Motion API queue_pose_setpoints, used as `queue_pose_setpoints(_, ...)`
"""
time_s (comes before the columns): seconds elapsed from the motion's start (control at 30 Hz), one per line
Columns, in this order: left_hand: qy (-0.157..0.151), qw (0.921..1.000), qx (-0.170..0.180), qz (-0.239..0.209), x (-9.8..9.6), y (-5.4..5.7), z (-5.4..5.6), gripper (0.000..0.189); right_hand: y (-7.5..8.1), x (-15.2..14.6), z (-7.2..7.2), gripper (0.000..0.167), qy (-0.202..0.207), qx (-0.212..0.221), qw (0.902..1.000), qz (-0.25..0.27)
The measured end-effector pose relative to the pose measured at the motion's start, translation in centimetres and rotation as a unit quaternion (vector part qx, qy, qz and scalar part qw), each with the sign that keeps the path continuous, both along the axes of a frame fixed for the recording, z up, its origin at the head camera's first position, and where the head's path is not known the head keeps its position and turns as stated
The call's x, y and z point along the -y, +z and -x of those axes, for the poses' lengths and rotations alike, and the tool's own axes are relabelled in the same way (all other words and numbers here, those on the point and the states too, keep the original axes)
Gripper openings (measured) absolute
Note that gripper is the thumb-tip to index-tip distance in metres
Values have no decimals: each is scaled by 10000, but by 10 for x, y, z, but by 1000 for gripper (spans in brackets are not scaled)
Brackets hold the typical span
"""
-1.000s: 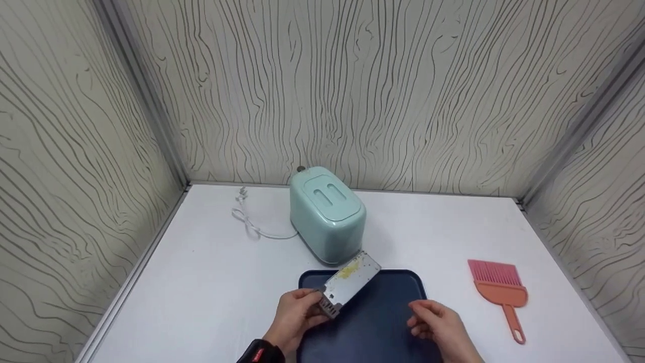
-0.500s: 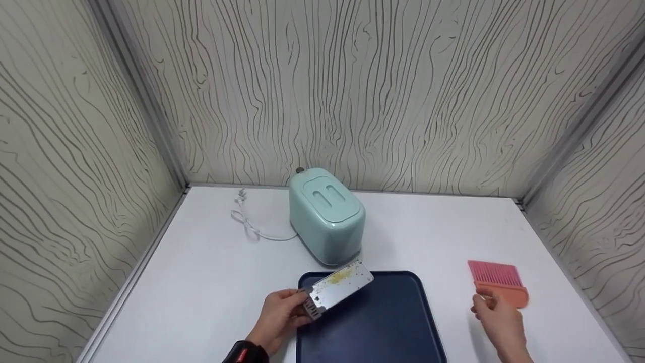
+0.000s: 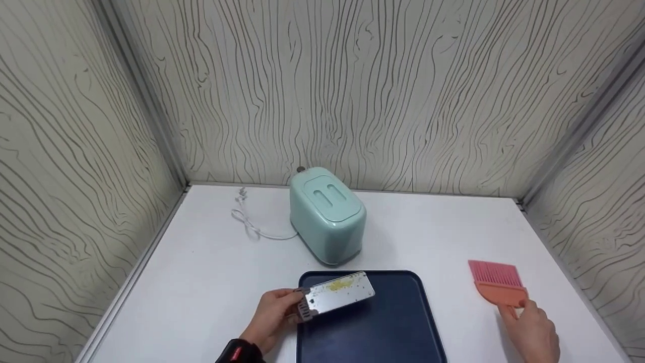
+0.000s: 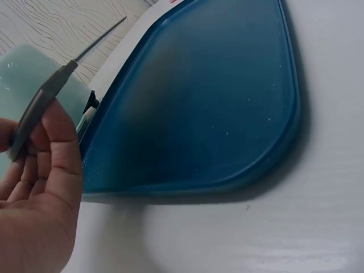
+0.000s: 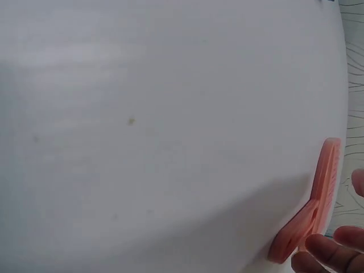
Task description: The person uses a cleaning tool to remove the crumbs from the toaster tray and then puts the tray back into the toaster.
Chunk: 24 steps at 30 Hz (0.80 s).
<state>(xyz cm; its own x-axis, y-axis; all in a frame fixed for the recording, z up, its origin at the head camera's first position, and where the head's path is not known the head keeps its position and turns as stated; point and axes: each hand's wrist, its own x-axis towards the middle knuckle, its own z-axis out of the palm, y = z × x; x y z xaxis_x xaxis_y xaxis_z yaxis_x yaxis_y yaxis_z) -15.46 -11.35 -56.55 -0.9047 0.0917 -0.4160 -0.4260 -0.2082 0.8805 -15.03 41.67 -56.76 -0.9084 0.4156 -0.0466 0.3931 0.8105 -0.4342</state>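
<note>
My left hand (image 3: 274,315) pinches the grey end of a toaster crumb tray (image 3: 342,292), its shiny metal plate strewn with yellow crumbs. The plate is held over the far left part of a dark blue tray (image 3: 378,333). Seen from the left wrist, the crumb tray (image 4: 48,94) is edge-on between thumb and fingers. On the right, a hand brush (image 3: 501,291) with pink bristles and an orange body lies on the table. My right hand (image 3: 534,327) is over its handle, hiding most of it. In the right wrist view the fingers (image 5: 333,253) and thumb are spread beside the brush (image 5: 325,170).
A mint-green toaster (image 3: 327,217) stands just behind the blue tray. Its white cord (image 3: 247,219) lies coiled to the left on the white table (image 3: 428,227). Wood-patterned panels (image 3: 352,91) enclose the back and both sides.
My right hand has moved from above the blue tray to the brush handle on the right. The left hand has drawn the crumb tray slightly left and turned it closer to level across the blue tray.
</note>
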Motion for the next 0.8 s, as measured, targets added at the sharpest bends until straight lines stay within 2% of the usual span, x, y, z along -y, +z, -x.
queue_pose_setpoints(0.17,-34,10000,-65,-8,4,-4,2,39,-8,-6,-2,74,-293,464,9985,-54)
queue_pose_setpoints(0.3,-14,10000,-74,-16,5,-2,2,41,-11,-5,-4,65,-315,748,9965,-204)
queue_pose_setpoints(0.4,11,10000,-86,-39,6,-1,2,41,-12,-5,-6,48,-146,718,9970,-267)
queue_pose_setpoints(0.47,17,9999,-108,-118,6,0,2,40,-12,-5,-7,38,-30,541,9981,-287)
queue_pose_setpoints(0.57,17,9996,-147,-227,7,0,2,38,-11,-6,-8,33,54,367,9991,-194)
queue_pose_setpoints(0.7,29,9995,-135,-283,8,-2,2,36,-6,-5,-6,41,-384,613,9970,268)
queue_pose_setpoints(0.8,40,9996,-86,-278,8,-3,3,35,0,-5,-3,53,-841,812,9899,800)
